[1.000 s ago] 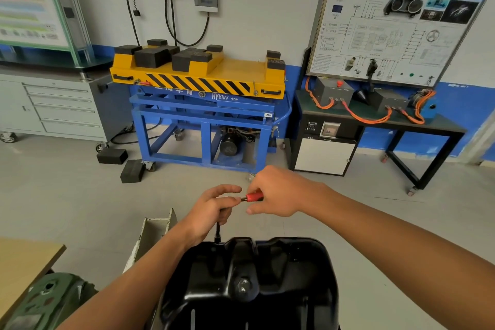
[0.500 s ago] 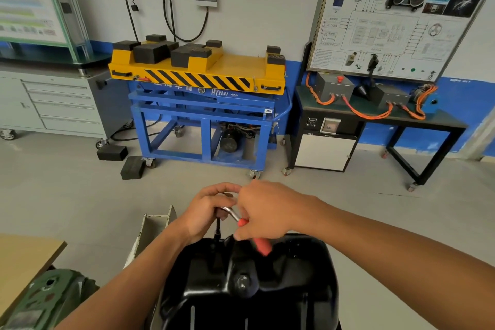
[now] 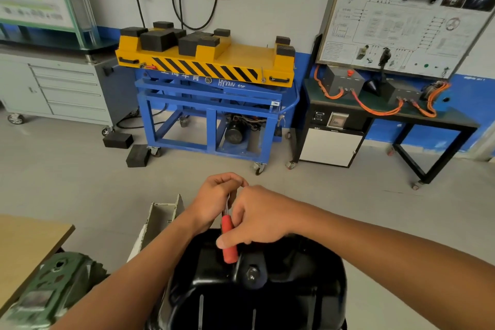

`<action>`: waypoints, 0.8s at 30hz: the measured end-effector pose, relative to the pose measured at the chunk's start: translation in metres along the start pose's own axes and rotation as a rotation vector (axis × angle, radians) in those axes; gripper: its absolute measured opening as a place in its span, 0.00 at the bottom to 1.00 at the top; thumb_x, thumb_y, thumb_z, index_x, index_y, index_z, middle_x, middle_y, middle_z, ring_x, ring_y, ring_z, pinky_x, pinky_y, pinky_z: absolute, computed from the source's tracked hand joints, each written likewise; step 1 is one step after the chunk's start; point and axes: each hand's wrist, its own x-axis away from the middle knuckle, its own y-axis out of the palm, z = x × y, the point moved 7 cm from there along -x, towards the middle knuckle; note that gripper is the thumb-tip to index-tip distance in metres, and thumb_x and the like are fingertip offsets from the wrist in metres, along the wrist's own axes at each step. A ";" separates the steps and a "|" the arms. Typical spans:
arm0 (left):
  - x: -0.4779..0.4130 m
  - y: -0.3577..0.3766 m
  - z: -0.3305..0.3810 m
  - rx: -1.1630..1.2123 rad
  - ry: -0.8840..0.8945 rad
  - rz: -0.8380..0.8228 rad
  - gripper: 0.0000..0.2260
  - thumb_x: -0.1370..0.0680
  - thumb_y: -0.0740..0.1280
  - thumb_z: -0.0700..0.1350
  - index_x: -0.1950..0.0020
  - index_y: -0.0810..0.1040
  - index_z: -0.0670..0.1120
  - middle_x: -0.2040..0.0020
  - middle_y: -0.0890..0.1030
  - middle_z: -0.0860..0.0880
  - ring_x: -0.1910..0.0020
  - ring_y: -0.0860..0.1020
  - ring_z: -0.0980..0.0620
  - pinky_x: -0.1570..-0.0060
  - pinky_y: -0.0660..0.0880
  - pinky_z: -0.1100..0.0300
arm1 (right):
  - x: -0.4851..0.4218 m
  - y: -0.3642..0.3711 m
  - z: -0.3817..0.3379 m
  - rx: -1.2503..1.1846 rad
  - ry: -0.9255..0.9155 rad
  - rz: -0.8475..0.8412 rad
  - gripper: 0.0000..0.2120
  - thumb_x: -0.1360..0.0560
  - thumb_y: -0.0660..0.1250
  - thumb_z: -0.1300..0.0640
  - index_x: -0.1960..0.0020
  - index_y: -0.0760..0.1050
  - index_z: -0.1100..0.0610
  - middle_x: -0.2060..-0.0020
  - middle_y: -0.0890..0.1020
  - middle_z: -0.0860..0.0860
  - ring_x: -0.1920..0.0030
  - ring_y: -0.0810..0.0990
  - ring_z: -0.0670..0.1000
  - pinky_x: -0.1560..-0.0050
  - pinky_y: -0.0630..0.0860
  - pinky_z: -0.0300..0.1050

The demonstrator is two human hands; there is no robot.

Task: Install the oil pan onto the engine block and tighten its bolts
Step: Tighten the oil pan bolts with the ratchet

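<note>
Oil pan (image 3: pixel 267 300), glossy black: bottom centre of frame, drain plug (image 3: pixel 252 275) facing up. Wrench (image 3: pixel 229 245), red handle: over pan's far edge, handle slanting down-frame. Left hand (image 3: pixel 214 202): fingers curled over wrench's metal head. Right hand (image 3: pixel 258 218): wrapped round red handle. Yellow-topped blue cart (image 3: pixel 211 67): upper centre, against wall.

Open floor (image 3: pixel 80 182) runs ahead to the blue cart (image 3: pixel 211 115); the oil pan (image 3: pixel 267 300) blocks below me, white box (image 3: pixel 160 220) and bench (image 3: pixel 26 244) leftward.

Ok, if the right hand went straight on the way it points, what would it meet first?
The left hand, just past the right hand at the red-handled wrench; depth unclear.
</note>
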 end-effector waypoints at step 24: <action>0.009 0.021 -0.010 -0.052 -0.229 -0.313 0.35 0.25 0.61 0.69 0.34 0.76 0.41 0.74 0.56 0.49 0.69 0.52 0.48 0.64 0.52 0.53 | -0.048 -0.060 0.029 0.637 -0.219 0.361 0.07 0.26 0.64 0.66 0.53 0.76 0.55 0.55 0.78 0.49 0.54 0.77 0.53 0.57 0.76 0.54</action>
